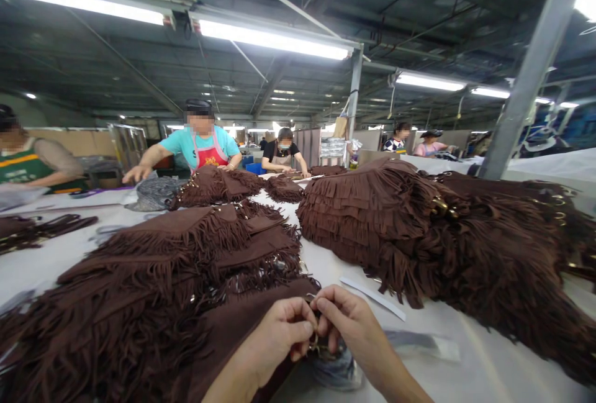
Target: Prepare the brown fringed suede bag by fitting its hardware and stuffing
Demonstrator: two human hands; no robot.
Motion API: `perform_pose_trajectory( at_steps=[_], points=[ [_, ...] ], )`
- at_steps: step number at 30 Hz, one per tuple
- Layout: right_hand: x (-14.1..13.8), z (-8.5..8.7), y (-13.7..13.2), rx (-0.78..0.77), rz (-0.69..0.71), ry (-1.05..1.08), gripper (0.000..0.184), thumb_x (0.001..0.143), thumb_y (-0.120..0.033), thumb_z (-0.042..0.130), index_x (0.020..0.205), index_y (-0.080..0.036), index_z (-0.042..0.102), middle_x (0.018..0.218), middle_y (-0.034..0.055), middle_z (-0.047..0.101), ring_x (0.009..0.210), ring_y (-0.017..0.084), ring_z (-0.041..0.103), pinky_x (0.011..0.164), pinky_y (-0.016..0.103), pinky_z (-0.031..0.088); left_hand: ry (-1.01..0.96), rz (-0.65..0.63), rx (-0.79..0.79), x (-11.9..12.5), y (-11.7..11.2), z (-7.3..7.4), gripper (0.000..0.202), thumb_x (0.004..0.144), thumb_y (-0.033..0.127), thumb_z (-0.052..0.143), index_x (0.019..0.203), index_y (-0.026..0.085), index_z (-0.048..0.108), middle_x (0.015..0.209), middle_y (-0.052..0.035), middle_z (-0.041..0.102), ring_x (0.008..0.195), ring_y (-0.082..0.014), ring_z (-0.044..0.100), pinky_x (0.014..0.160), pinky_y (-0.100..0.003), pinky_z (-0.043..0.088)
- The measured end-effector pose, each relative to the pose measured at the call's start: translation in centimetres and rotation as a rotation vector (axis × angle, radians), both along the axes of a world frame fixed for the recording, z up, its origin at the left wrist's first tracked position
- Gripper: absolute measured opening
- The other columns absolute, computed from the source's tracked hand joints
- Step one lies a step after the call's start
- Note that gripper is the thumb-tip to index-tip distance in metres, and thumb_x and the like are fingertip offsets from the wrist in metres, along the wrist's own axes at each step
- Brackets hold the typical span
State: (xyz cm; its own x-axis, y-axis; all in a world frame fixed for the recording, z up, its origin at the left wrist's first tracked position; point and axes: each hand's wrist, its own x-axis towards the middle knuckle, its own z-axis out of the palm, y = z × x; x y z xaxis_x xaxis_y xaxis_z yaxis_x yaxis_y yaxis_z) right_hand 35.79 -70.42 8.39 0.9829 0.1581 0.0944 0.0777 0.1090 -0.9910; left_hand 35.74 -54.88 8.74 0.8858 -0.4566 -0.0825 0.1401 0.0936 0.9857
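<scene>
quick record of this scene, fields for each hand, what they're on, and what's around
left hand: pinching a small metal ring at the edge of a brown fringed bag
right hand: pinching the same ring
near pile: brown fringed bags, left of the hands
far pile: more fringed bags, right
table: white, a white strip lying on it
others: people working across the table

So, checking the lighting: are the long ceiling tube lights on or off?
On. The long ceiling tube lights glow bright white against the dark roof.

Garment factory floor — fringed suede piles [447, 235], aproned workers [200, 142]
</scene>
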Motion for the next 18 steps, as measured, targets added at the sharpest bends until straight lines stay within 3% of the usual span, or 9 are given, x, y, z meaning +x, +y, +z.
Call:
perform_pose_trajectory(
  at_steps=[3,6,8,12,18],
  points=[
    [-0.2,0.7,-0.7,0.098,0.072,0.051,0.051,0.065,-0.063,0.081,0.072,-0.017,0.062,0.061,-0.0005,0.066,0.047,0.01,0.058,0.042,0.016,0.047,0.021,0.004,-0.016,0.1,1.2,1.1,0.021,0.062,0.031,0.065,0.072,0.017,0.052,0.061,0.0,0.06,0.056,-0.0142,0.063,0.041,-0.018,0.029],
    [0.0,0.9,-1.2,0.095,0.11,0.087,0.049,0.061,-0.058,0.087,0.077,-0.016,0.067,0.067,0.001,0.067,0.055,0.012,0.064,0.05,0.019,0.052,0.025,0.079,-0.056,0.4,2.1,1.7,0.021,0.062,0.03,0.064,0.072,0.017,0.051,0.079,-0.0056,0.067,0.061,-0.0158,0.068,0.038,-0.017,0.025],
    [0.2,0.5,-1.2,0.068,0.122,0.092,0.05,0.06,-0.058,0.087,0.08,-0.016,0.068,0.068,0.0015,0.067,0.058,0.015,0.066,0.051,0.022,0.054,0.043,0.097,-0.074,0.5,2.0,1.7,0.021,0.061,0.031,0.063,0.072,0.017,0.051,0.078,-0.0049,0.067,0.053,-0.0124,0.064,0.037,-0.017,0.024],
    [0.4,-0.3,-0.7,0.041,0.139,0.069,0.051,0.061,-0.06,0.085,0.081,-0.016,0.068,0.067,0.0013,0.066,0.057,0.016,0.066,0.052,0.025,0.056,0.032,0.108,-0.053,0.3,1.0,1.1,0.019,0.061,0.03,0.061,0.073,0.017,0.053,0.056,0.0044,0.055,0.04,-0.0051,0.044,0.039,-0.017,0.027],
    [0.4,-0.3,-0.6,0.057,0.107,0.067,0.05,0.06,-0.058,0.086,0.079,-0.017,0.063,0.068,0.0011,0.068,0.058,0.017,0.067,0.052,0.025,0.056,-0.044,0.199,-0.047,0.1,0.1,1.1,0.031,0.061,0.029,0.061,0.088,0.015,0.056,0.057,0.0054,0.057,0.044,-0.0057,0.045,0.042,-0.017,0.031]
  ],
)
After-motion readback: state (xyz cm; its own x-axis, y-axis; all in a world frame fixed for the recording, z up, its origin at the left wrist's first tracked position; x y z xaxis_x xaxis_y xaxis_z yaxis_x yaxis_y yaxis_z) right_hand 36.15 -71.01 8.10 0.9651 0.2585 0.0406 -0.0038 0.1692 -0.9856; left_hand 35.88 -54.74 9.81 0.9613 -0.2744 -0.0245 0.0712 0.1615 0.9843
